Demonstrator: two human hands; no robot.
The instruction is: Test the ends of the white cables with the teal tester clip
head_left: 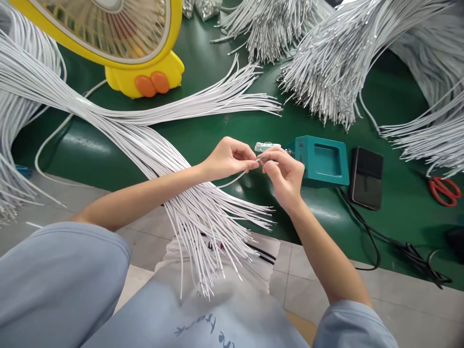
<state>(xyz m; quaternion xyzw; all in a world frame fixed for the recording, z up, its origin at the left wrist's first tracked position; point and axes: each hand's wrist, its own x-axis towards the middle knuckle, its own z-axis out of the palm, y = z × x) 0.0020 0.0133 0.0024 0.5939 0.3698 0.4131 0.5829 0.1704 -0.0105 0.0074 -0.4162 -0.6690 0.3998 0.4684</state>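
My left hand (229, 158) pinches a single white wire (234, 182) between thumb and fingertips. Its loose length curves down toward a large bundle of white wires (163, 150), which passes under my left forearm and hangs over the table edge. Touching the left fingertips, my right hand (284, 171) has its thumb and fingers closed at the wire's end; the tip itself is mostly hidden. Just behind the right hand stands a teal box-shaped device (322, 181) with a square recess on top. A small pale part (267, 146) projects from its left side.
A yellow fan (145, 75) stands at the back left. More white wire bundles (326, 67) with silvery tips lie at the back right. A dark phone (367, 178), red-handled scissors (445, 191) and black cables (416, 256) are at the right of the green table (232, 123).
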